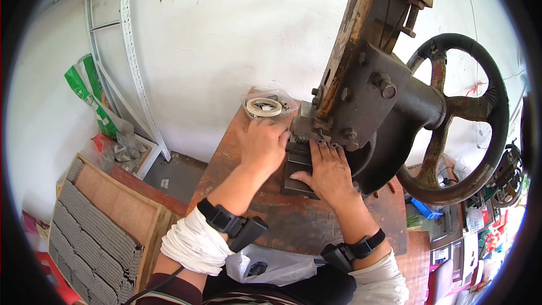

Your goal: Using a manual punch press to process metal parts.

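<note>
A dark hand-operated screw press (375, 87) stands on a worn wooden table, its ram coming down over a metal die block (299, 161). My right hand (333, 175) lies against the die just under the ram, fingers stretched out and thumb spread. At the die's left side is my left hand (261, 147), slightly blurred, with its fingers curled inward. Its fingertips are hidden, so I cannot make out what is in them. Just beyond it sits a clear plastic tray (291, 103) containing a roll of tape (263, 107) and small dark pieces.
The press's large handwheel (491, 99) rises at the right. At lower left, a wooden tray (152, 231) holds stacked rows of small grey parts (93, 243). A white plastic bag (282, 268) lies by my lap. Metal shelving (132, 51) and a green bag (90, 87) stand far left.
</note>
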Motion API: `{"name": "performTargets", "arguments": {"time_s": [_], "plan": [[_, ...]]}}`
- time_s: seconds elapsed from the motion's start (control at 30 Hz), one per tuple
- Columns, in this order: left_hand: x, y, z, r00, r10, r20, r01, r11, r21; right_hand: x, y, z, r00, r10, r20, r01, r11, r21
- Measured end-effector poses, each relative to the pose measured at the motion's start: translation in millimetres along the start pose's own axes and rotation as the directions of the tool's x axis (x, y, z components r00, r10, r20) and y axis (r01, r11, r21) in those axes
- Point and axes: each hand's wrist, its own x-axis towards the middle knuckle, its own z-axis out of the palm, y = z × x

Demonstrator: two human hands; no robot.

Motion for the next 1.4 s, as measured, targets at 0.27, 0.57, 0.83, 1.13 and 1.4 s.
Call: {"name": "performTargets", "arguments": {"time_s": [0.27,0.57,0.83,1.13,1.4], "plan": [[24,-13,6,0.944,0.267,0.192,-0.274,0.962,0.012,-1,-3,0,0.998,0.011,-0.07,-0.014,0.999,-0.044],[29,-8,9,0.958,0.16,0.238,-0.174,0.984,0.037,-2,-3,2,0.996,0.003,-0.094,-0.006,0.999,-0.032],[31,-11,10,0.959,0.15,0.24,-0.146,0.989,-0.034,-1,-4,3,0.996,0.0,-0.086,-0.005,0.999,-0.052],[26,-10,12,0.951,0.196,0.239,-0.206,0.978,0.019,-1,-4,3,0.996,0.004,-0.087,-0.009,0.999,-0.052],[28,-7,9,0.951,0.183,0.247,-0.192,0.981,0.01,-2,-2,4,0.993,-0.007,-0.114,0.001,0.999,-0.051]]}}
